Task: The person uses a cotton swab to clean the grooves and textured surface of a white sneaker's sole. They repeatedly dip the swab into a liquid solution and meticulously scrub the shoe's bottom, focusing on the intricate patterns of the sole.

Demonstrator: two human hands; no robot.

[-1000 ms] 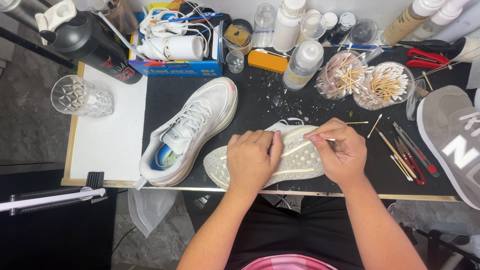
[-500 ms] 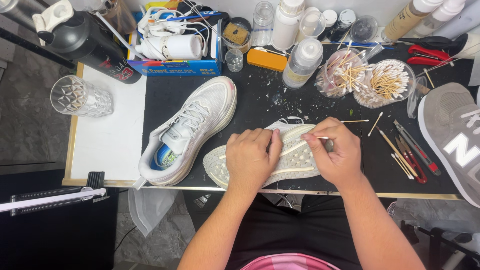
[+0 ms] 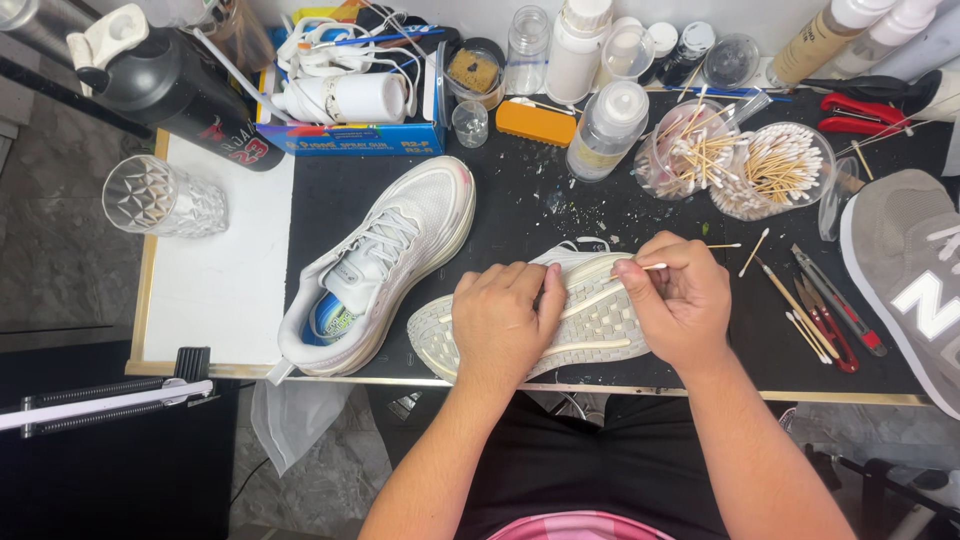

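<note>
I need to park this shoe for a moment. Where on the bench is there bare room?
The white board is bare between the glass tumbler and the upright white shoe. The black mat behind the upturned shoe is littered but open. The back row and tools at right are crowded.

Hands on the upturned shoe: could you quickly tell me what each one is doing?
Left hand: closed, pressing down on the upturned white shoe.
Right hand: closed, pinching a thin wooden stick against the sole.
</note>
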